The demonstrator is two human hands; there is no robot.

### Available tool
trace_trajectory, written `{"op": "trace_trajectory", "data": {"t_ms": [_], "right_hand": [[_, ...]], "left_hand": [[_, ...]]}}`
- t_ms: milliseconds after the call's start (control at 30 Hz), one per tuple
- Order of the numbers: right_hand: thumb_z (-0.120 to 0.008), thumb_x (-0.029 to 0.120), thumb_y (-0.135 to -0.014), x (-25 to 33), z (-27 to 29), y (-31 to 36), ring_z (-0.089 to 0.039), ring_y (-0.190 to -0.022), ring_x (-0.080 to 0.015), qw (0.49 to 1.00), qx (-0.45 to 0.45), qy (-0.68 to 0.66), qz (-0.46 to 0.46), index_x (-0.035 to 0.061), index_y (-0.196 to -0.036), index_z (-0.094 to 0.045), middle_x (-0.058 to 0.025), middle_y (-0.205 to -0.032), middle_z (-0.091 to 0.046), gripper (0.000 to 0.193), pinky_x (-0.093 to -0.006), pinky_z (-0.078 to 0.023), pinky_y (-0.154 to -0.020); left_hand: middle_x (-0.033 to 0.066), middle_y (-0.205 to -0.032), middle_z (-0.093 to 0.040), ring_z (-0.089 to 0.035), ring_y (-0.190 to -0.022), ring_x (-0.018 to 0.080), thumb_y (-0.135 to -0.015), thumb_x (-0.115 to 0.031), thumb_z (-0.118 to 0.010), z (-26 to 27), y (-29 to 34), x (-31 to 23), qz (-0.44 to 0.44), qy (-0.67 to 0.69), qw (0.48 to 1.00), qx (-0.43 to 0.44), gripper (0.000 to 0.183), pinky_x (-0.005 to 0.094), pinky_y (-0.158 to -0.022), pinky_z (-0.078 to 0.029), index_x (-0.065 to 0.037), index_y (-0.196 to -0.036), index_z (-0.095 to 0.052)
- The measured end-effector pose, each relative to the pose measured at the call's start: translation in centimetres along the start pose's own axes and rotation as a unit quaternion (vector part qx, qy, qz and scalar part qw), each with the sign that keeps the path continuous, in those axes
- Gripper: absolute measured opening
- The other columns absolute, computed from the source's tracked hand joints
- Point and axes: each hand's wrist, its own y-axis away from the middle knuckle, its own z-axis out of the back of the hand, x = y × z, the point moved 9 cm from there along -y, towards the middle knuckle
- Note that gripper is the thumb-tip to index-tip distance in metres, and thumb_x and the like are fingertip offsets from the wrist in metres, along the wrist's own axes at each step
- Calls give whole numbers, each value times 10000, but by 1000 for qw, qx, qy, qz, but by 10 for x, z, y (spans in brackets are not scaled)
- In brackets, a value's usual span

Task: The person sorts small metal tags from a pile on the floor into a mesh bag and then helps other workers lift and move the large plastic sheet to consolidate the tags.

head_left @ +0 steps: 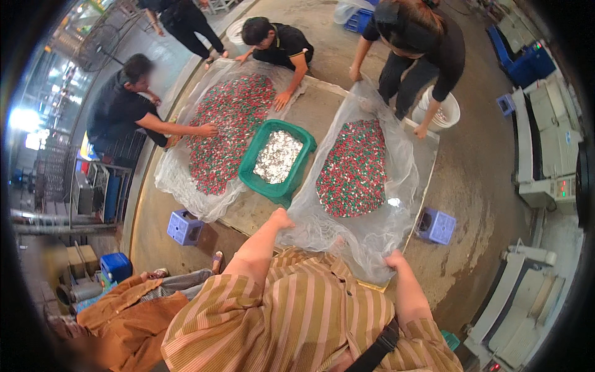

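A translucent plastic sheet (304, 214) is spread in front of me, with a heap of small red, green and white pieces (352, 170) on it. My left hand (282, 218) is closed on its near left edge, beside a green basin (249, 162). At the near right corner, my right hand (393, 258) grips the bunched sheet. A co-worker in black (427, 46) bends over the far end, both hands at the sheet's edges. The green basin holds shiny silvery pieces (277, 157), too small to name.
Left of the basin, a bigger heap (229, 124) lies on another sheet (180, 186), with two co-workers' hands at it. Blue stools (185, 227) (437, 225) stand either side. A white bucket (445, 111) is at the far right; machines (548, 142) line the right.
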Motion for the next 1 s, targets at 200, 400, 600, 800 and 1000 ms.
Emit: {"op": "trace_trajectory", "data": {"t_ms": [200, 400, 600, 800, 1000], "right_hand": [[-779, 267, -566, 1, -4, 20, -615, -928, -271, 999, 36, -22, -23, -66, -1082, -575, -189, -1027, -626, 647, -357, -494, -784], [-774, 258, -564, -66, -27, -25, -615, -905, -267, 999, 31, -27, -6, -87, -1066, -574, -188, -1003, -628, 641, -362, -494, -760], [-705, 228, -610, -17, -21, 7, -635, -844, -298, 998, 52, -11, -15, -109, -998, -588, -228, -979, -627, 527, -367, -505, -709], [-683, 217, -636, -10, -7, 27, -643, -843, -309, 998, 43, -4, -36, -119, -981, -590, -246, -990, -622, 490, -367, -510, -695], [-682, 223, -645, -10, 0, 17, -641, -858, -321, 1000, -17, -5, -18, -101, -985, -598, -243, -979, -625, 477, -374, -512, -697]], "left_hand": [[207, -1132, -572, -561, -1057, 301, -558, -406, -814, -1, 1, 10, 27, -10, 1000, 4, 730, 361, -865, -474, 61, -1061, -565], [208, -1114, -582, -576, -1029, 302, -571, -398, -807, -9, -15, -17, -3, 2, 1000, 22, 683, 365, -854, -479, 50, -1036, -586], [218, -1099, -585, -577, -1023, 307, -591, -397, -793, 2, -7, -12, -1, 9, 1000, 10, 638, 367, -852, -479, 56, -1000, -608], [221, -1103, -583, -575, -1028, 306, -628, -382, -763, -3, -3, -23, -20, -9, 1000, 14, 605, 366, -860, -475, 57, -1013, -605], [222, -1117, -577, -571, -1040, 301, -641, -357, -748, -8, 3, -14, 11, -15, 999, 35, 579, 359, -867, -473, 54, -1022, -601]]}}
